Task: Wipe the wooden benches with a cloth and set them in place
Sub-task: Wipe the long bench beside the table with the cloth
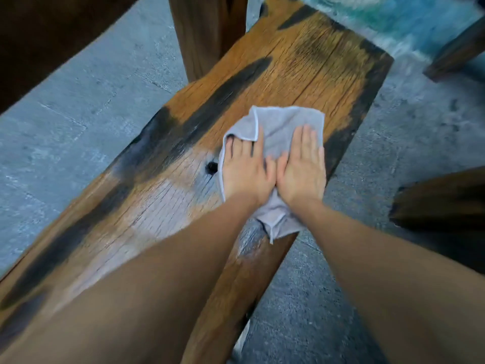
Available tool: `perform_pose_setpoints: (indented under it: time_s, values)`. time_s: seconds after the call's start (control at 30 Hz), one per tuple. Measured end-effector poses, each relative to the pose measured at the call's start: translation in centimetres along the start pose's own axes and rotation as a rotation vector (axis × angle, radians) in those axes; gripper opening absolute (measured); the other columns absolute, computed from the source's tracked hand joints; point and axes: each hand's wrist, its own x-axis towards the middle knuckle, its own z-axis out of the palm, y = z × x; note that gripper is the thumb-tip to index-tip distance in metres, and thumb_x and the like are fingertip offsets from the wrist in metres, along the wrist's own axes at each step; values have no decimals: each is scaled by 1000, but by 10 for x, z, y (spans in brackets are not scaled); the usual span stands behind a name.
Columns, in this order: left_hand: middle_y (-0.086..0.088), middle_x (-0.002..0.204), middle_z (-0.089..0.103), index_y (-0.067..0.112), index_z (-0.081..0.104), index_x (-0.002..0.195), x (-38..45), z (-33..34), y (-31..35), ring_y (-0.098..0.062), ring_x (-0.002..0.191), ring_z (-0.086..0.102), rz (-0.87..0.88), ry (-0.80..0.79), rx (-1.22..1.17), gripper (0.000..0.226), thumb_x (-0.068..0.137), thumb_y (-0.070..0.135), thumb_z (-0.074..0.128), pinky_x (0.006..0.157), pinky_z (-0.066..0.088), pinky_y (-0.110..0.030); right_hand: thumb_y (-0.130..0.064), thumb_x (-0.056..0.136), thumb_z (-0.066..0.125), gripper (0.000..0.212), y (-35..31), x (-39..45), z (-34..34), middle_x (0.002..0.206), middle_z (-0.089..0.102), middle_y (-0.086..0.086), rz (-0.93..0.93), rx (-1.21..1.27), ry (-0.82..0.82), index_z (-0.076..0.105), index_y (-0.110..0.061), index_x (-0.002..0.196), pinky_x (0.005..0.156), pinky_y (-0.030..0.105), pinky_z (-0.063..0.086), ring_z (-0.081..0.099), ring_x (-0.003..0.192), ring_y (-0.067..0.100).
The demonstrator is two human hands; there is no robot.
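Observation:
A long wooden bench (pixel 296 67) with orange-brown grain and dark streaks runs from lower left to upper right. A grey cloth (pixel 283 124) lies spread on its seat near the right edge, one corner hanging over the side. My left hand (pixel 246 172) and my right hand (pixel 301 166) press flat on the cloth side by side, fingers pointing to the far end. A fold of the cloth covers my left fingertips. A pale, damp-looking patch (pixel 162 206) and a small dark knot hole (pixel 211 168) sit just left of my left hand.
A thick wooden leg (pixel 207 32) and a dark wooden slab (pixel 47 40) stand at the upper left. Another dark wooden piece (pixel 443 203) lies at the right, and one more (pixel 456 53) at the top right. The floor (pixel 86 101) is grey concrete with teal paint (pixel 409 19) at the top.

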Motion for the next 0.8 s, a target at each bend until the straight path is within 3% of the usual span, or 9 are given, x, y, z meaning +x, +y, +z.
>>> perform_pose_setpoints:
  time_s: [0.17, 0.27, 0.33, 0.43, 0.57, 0.67, 0.8]
  values:
    - [-14, 152, 45, 10, 21, 158, -145, -4, -53, -31, 140, 40, -77, 7, -46, 64, 102, 39, 22, 124, 15, -42, -32, 101, 26, 67, -49, -137, 20, 168, 0, 16, 4, 51, -39, 8, -6, 160, 128, 44, 2, -2, 157, 26]
    - [-18, 148, 49, 8, 16, 159, -224, -9, -104, -34, 138, 43, -180, -2, -18, 68, 100, 39, 31, 123, 20, -46, -40, 98, 23, 69, -92, -210, 35, 168, 3, 16, -80, 53, -62, 14, -14, 161, 127, 49, 10, 2, 157, 29]
    - [-25, 144, 50, 4, 22, 157, -268, -12, -137, -40, 134, 43, -283, 14, -5, 73, 96, 40, 40, 119, 25, -52, -50, 97, 30, 70, -109, -246, 45, 168, 5, 18, -281, 34, -98, 20, -26, 161, 126, 50, 15, 3, 157, 30]
    - [-32, 146, 44, 2, 22, 156, -310, -14, -170, -45, 132, 40, -368, 21, 42, 77, 93, 44, 38, 115, 26, -57, -60, 93, 40, 69, -117, -249, 52, 169, 4, 13, -704, -9, -147, 21, -43, 158, 124, 50, 18, 2, 157, 27]
    - [-33, 136, 50, 2, 24, 156, -285, -13, -177, -48, 124, 45, -377, -1, 70, 78, 93, 47, 35, 112, 25, -60, -56, 94, 42, 66, -118, -212, 46, 170, 5, 0, -955, -44, -163, 20, -49, 156, 125, 45, 15, 3, 157, 19]
    - [-31, 134, 54, 1, 28, 155, -219, -22, -177, -46, 122, 48, -284, 92, 82, 78, 91, 46, 37, 114, 25, -57, -51, 97, 41, 63, -117, -168, 39, 169, 11, -7, -966, -37, -156, 24, -42, 157, 125, 44, 20, 5, 157, 12]
    - [-28, 142, 47, 3, 19, 157, -143, -33, -182, -45, 128, 44, -190, 107, 91, 80, 95, 51, 33, 118, 21, -56, -51, 98, 41, 60, -129, -84, 23, 169, 14, -6, -936, -63, -121, 29, -40, 156, 126, 43, 15, 6, 157, 12]
